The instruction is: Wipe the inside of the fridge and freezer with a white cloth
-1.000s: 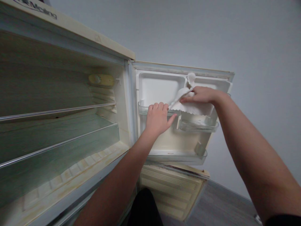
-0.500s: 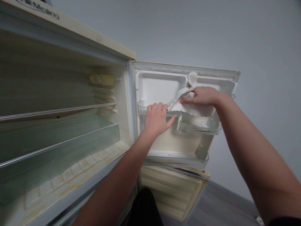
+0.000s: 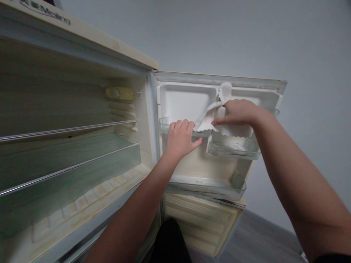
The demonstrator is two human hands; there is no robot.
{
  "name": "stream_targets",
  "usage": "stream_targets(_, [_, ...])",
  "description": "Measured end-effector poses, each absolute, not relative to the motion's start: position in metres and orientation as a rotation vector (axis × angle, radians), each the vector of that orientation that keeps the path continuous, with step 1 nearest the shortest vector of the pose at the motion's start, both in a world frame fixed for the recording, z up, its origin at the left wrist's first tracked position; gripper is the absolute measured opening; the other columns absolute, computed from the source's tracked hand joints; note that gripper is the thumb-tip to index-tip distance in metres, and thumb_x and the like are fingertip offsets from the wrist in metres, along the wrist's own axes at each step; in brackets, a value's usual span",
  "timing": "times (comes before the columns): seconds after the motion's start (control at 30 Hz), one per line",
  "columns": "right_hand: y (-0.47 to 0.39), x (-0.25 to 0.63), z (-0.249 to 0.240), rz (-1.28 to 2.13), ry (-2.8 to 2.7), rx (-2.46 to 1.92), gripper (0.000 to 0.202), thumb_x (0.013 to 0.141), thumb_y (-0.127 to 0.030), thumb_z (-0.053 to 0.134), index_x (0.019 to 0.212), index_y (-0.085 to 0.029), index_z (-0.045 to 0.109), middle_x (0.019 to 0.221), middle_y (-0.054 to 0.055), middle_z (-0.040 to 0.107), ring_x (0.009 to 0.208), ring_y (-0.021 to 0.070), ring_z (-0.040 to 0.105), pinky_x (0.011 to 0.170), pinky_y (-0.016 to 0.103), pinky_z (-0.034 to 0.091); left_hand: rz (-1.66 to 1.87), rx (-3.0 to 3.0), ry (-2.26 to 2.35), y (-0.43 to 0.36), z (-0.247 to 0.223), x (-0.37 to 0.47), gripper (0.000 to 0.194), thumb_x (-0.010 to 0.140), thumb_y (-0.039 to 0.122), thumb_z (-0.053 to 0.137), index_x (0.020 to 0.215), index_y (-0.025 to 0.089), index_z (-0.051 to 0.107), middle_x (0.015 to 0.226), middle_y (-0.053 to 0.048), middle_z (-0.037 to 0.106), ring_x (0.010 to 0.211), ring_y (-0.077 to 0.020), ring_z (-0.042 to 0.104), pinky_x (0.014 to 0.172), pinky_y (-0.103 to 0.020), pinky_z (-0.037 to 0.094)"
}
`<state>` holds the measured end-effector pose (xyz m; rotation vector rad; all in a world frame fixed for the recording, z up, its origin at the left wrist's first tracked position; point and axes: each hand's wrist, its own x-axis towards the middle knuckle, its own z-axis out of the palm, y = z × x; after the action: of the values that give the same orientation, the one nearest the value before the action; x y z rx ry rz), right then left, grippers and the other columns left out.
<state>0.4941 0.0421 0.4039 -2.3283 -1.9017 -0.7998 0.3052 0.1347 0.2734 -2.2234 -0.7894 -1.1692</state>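
My right hand (image 3: 238, 113) is closed on a white cloth (image 3: 205, 120) with a wavy edge, pressed against the inner side of the open fridge door (image 3: 189, 98). One end of the cloth sticks up above the hand; the rest hangs over the divider and the right part of the door. My left hand (image 3: 181, 137) has its fingers hooked over the rim of the upper left door shelf (image 3: 203, 133), a clear plastic one, with the thumb out to the side. A second clear door shelf (image 3: 233, 150) sits just below the cloth.
To the left the fridge compartment stands open, with a glass shelf (image 3: 68, 129) and a clear drawer front (image 3: 76, 179). A low clear door shelf (image 3: 208, 190) is under my hands. Below it a second, ribbed door (image 3: 200, 219) is open over the grey floor (image 3: 260, 237).
The fridge door has swung slightly, its free edge now farther right. My right hand and the cloth have shifted only a little. My left hand keeps its hold on the shelf rim.
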Motion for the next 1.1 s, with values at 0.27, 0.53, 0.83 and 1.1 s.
stream_targets(0.27, [0.0412, 0.494, 0.4044, -0.832, -1.912, -2.337, 0.071, 0.077, -0.074, 0.062, 0.117, -0.016, 0.071, 0.103, 0.016, 0.073, 0.09, 0.034, 0.068, 0.072, 0.037, 0.048, -1.165, -2.237, -0.783, 0.134, 0.2738, 0.3047, 0.031, 0.087, 0.045, 0.061, 0.104, 0.019, 0.058, 0.103, -0.013, 0.064, 0.103, -0.0326, 0.054, 0.088, -0.045, 0.037])
stream_targets(0.53, [0.0418, 0.4931, 0.4029, -0.848, -1.87, -2.332, 0.069, 0.075, -0.074, 0.064, 0.114, -0.017, 0.071, 0.101, 0.016, 0.073, 0.089, 0.035, 0.068, 0.069, 0.037, 0.047, -1.156, -2.242, -0.794, 0.1319, 0.2747, 0.3041, 0.036, 0.087, 0.054, 0.059, 0.102, 0.021, 0.059, 0.102, -0.012, 0.064, 0.101, -0.0327, 0.053, 0.086, -0.045, 0.036])
stream_targets(0.83, [0.0423, 0.4938, 0.4016, -0.871, -1.892, -2.304, 0.077, 0.073, -0.075, 0.066, 0.125, -0.019, 0.068, 0.105, 0.016, 0.073, 0.091, 0.0353, 0.068, 0.073, 0.038, 0.047, -1.178, -2.243, -0.783, 0.1346, 0.2735, 0.3046, 0.037, 0.086, 0.054, 0.059, 0.102, 0.021, 0.059, 0.102, -0.012, 0.064, 0.101, -0.0328, 0.054, 0.087, -0.045, 0.036])
stream_targets(1.1, [0.0404, 0.492, 0.4011, -0.871, -1.899, -2.301, 0.088, 0.062, -0.087, 0.067, 0.121, -0.02, 0.071, 0.099, 0.012, 0.074, 0.087, 0.0327, 0.067, 0.072, 0.037, 0.047, -1.185, -2.227, -0.804, 0.1352, 0.2719, 0.3055, 0.041, 0.086, 0.054, 0.06, 0.107, 0.019, 0.059, 0.104, -0.012, 0.065, 0.103, -0.033, 0.054, 0.089, -0.045, 0.036])
